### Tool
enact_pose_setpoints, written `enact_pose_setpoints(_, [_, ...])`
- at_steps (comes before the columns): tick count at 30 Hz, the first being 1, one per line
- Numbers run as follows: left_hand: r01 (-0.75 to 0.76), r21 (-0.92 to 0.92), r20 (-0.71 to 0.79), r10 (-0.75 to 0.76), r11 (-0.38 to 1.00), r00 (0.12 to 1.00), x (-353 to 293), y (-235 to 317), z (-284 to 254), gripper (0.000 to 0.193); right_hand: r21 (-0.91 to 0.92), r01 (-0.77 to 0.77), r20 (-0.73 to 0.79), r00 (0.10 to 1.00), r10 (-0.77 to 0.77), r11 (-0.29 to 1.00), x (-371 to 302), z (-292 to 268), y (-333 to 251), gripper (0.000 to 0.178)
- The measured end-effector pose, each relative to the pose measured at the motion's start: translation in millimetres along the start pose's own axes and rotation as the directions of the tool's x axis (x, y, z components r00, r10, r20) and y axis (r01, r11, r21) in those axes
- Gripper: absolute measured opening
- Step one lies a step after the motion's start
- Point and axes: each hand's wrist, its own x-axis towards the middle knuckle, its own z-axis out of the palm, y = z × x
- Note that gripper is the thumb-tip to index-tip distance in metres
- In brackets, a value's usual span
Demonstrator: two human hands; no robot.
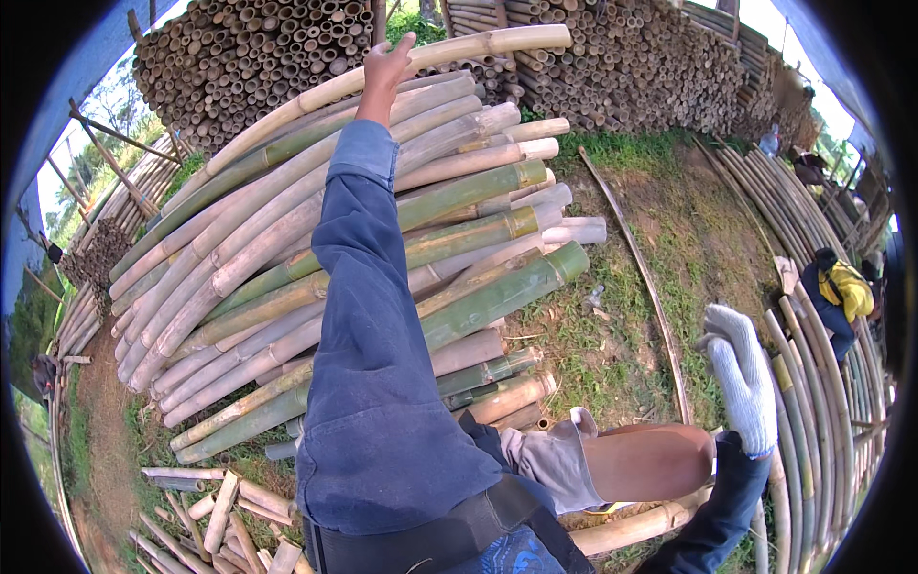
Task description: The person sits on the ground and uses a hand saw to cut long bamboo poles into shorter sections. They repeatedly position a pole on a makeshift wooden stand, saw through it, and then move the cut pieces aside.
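Note:
My left arm, in a blue sleeve, reaches across a big pile of bamboo poles (277, 258). At the far side of that pile, my bare left hand (386, 67) is closed round a long pale bamboo pole (478, 44), which lies along the top edge. Part of the grip is hidden behind the hand. My right hand (744, 383) wears a white knitted glove and is raised beside my bent knee (660, 464). Its fingers stretch upward with nothing in them. A cut green pole (507, 292) sticks out of the pile's near right side.
Stacked bamboo (622, 67) forms a wall at the back. A thin split pole (636, 268) lies on the grass. More long poles (813, 411) are at the right, near a person in yellow and dark clothing (841, 292). Short bamboo offcuts (225, 517) lie heaped at the lower left.

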Motion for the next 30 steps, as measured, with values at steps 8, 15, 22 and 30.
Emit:
enact_pose_setpoints(8, [-0.253,-0.165,0.819,0.275,0.953,0.503,-330,67,133,0.04,-0.494,-0.51,-0.24,0.859,0.453,0.705,-219,-102,94,0.03])
enact_pose_setpoints(15, [0.069,-0.194,0.981,0.192,0.979,0.038,-470,-2,253,0.039,-0.451,-0.793,-0.282,0.562,0.778,0.409,-377,-118,69,0.049])
enact_pose_setpoints(22, [0.128,0.01,0.953,0.029,0.992,-0.301,-565,-63,423,0.04,0.391,-0.756,-0.471,0.325,0.82,0.525,-502,-6,142,0.036])
enact_pose_setpoints(30, [-0.196,-0.425,0.737,0.212,0.884,-0.642,-754,-66,530,0.058,0.841,-0.399,-0.444,-0.127,0.887,0.365,-518,158,222,0.043])
